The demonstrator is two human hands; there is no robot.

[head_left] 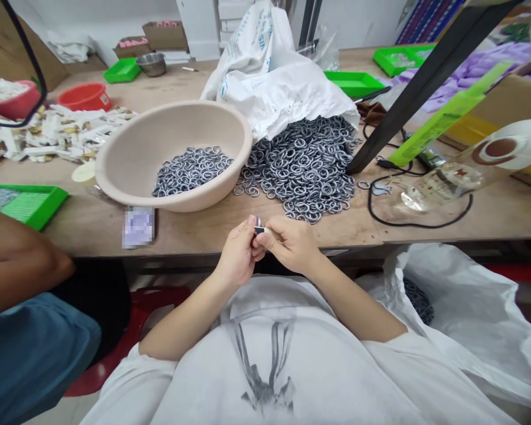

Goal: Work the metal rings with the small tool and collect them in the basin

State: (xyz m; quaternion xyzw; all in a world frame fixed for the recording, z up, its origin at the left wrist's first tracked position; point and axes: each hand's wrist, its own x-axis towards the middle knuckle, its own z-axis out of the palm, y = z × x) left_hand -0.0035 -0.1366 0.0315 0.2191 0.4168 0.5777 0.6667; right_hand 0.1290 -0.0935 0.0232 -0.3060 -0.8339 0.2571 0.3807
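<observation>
Close to the table's front edge, my two hands meet. My left hand (240, 252) pinches a grey ring (259, 221) between thumb and fingers. In my right hand (295, 243) is a small dark blade-like tool (260, 230), its tip against or just beside the ring; the fingers hide the rest of it. Beyond my hands a heap of grey rings (310, 165) spills out of a white sack (287, 94) lying on its side. To the left of the heap stands a beige basin (128, 147) with more grey rings (190, 171) at its bottom.
A dark slanted post (407, 106) rises right of the heap, near a black cable (420, 224) and a clear bottle (451, 180). An open white sack (464, 289) stands at my right. At left are a co-worker's arm (22, 254), a green tray (35, 203) and white pieces (48, 133).
</observation>
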